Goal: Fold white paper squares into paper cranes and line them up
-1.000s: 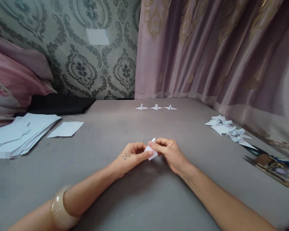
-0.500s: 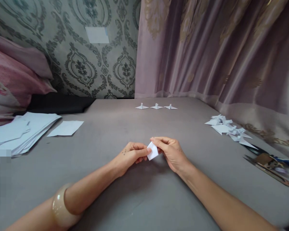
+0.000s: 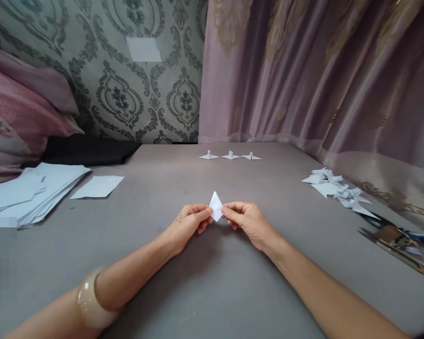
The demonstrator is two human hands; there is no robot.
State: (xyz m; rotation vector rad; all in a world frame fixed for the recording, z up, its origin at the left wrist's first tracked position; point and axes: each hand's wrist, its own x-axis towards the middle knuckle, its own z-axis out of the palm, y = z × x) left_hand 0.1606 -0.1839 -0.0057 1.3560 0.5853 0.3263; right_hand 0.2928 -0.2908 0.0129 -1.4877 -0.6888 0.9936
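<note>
A small folded white paper (image 3: 216,205), diamond-shaped with its point upward, is held between my two hands over the grey table. My left hand (image 3: 189,223) pinches its left side between thumb and fingers. On the opposite edge, my right hand (image 3: 249,221) grips it the same way. The fingers behind the paper are partly hidden. Three folded paper cranes (image 3: 230,155) stand in a row farther back on the table.
At the left lies a stack of white paper (image 3: 53,188), with a single sheet (image 3: 98,187) beside it. A pile of folded paper cranes (image 3: 334,188) sits at the right, near scissors (image 3: 395,252) and other tools. A black cloth (image 3: 88,150) lies at the back left.
The folded paper has turned from a tilted position to point-up and shifted slightly left. My right fingers have moved down from its top corner to its right side.
</note>
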